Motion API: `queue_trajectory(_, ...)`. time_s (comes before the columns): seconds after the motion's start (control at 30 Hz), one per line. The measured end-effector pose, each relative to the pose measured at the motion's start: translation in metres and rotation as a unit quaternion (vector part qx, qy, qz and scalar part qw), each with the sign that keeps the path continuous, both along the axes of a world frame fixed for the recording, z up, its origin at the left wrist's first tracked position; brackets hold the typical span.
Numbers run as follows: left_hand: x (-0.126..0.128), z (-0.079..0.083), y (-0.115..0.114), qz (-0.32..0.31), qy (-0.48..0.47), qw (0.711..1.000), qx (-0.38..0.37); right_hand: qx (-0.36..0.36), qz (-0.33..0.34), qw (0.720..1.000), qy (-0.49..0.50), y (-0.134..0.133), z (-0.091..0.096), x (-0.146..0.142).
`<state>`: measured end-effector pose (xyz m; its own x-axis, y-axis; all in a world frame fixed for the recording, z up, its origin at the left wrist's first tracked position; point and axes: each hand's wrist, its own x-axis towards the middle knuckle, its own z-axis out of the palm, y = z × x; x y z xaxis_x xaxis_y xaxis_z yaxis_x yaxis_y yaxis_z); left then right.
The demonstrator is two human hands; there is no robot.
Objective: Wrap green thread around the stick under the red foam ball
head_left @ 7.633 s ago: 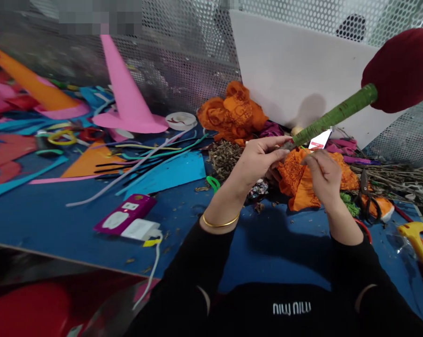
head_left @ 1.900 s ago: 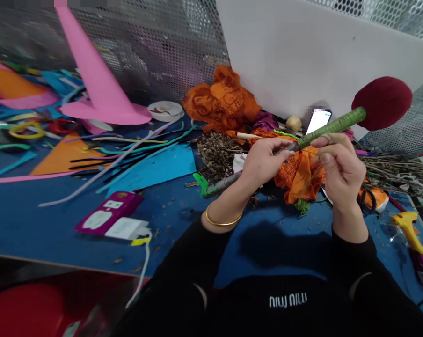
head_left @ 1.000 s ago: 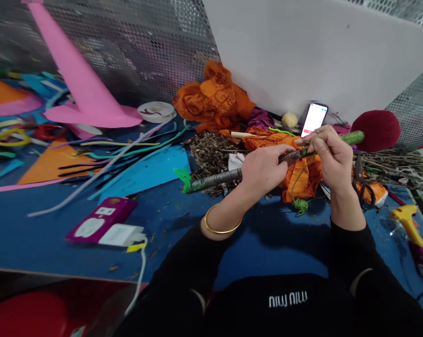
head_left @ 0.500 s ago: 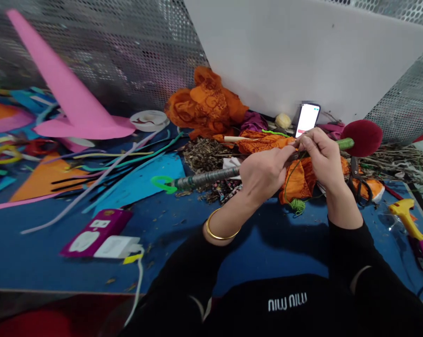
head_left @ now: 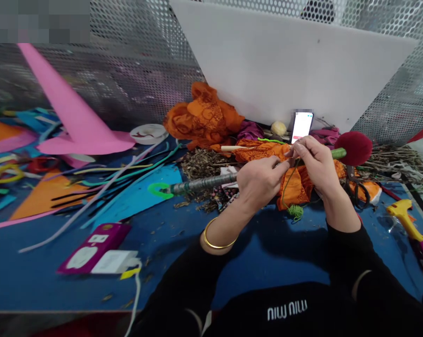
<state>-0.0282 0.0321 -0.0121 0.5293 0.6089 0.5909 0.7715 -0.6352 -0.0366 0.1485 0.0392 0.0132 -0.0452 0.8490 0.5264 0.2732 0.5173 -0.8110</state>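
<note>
A long stick [head_left: 204, 181] lies almost level across the blue table, with a dark red ball head [head_left: 353, 148] at its right end and a green loop [head_left: 157, 190] at its left end. Near the ball the stick is wrapped in green. My left hand [head_left: 258, 180] is closed round the stick's middle. My right hand [head_left: 315, 161] is closed on the stick just right of it, fingers pinching at the wrapping. A green thread [head_left: 295, 210] hangs from the stick to a small tangle on the table.
Orange cloth [head_left: 204, 117] and dry twigs [head_left: 204, 161] lie behind the hands, and a lit phone [head_left: 302, 126] leans on a white board [head_left: 288, 70]. Scissors [head_left: 355, 187] and a yellow glue gun [head_left: 406, 217] lie right. A pink cone [head_left: 69, 112], foam strips and a purple power strip [head_left: 92, 241] sit left.
The stick has swung down from a steep tilt to nearly level, its ball head sinking toward the table. My hands have come closer together on it. The view has shifted slightly.
</note>
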Motion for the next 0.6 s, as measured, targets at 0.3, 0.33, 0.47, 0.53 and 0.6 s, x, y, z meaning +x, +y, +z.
queue_trajectory(0.3, -0.026, 0.018, 0.005, 0.074, -0.121, 0.988, -0.055, -0.135, 0.082, 0.978, 0.133, -0.014, 0.027, 0.057)
queue_trajectory(0.33, -0.030, 0.021, 0.005, 0.089, -0.130, 0.986, -0.057, -0.136, 0.086, 0.978, 0.136, -0.013, 0.028, 0.070)
queue_trajectory(0.47, -0.047, 0.032, 0.008, 0.119, -0.142, 0.980, -0.069, -0.056, 0.068, 0.980, 0.177, -0.005, 0.027, 0.120)
queue_trajectory(0.53, -0.056, 0.034, 0.010, 0.102, -0.142, 0.980, -0.091, -0.005, 0.011, 0.976, 0.218, 0.000, 0.024, 0.137)
queue_trajectory(0.6, -0.063, 0.033, 0.014, 0.069, -0.157, 0.977, -0.128, 0.033, -0.081, 0.960, 0.265, 0.006, 0.020, 0.147)
